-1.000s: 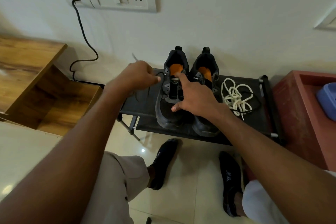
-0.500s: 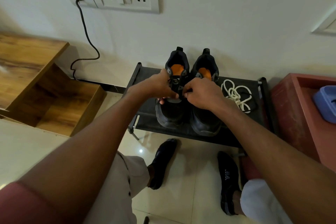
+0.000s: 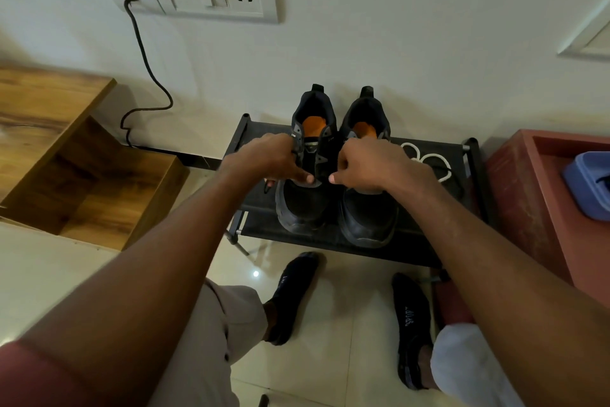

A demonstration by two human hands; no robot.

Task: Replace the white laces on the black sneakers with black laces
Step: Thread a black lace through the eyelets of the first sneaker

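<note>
Gripping lace ends w/ curled fingers, both hands, left hand & right hand, over left sneaker.

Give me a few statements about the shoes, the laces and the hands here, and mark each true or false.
1. Both sneakers stand on the black rack. True.
2. The white laces are threaded through the right-side sneaker. False: they lie loose on the rack, to the right of the shoes.
3. Both hands are at the sneakers, the left hand at the left one. True.
4. The right hand is picking up the white laces. False: it is at the sneakers, its fingers curled.
5. The insoles are blue. False: they are orange.
</note>
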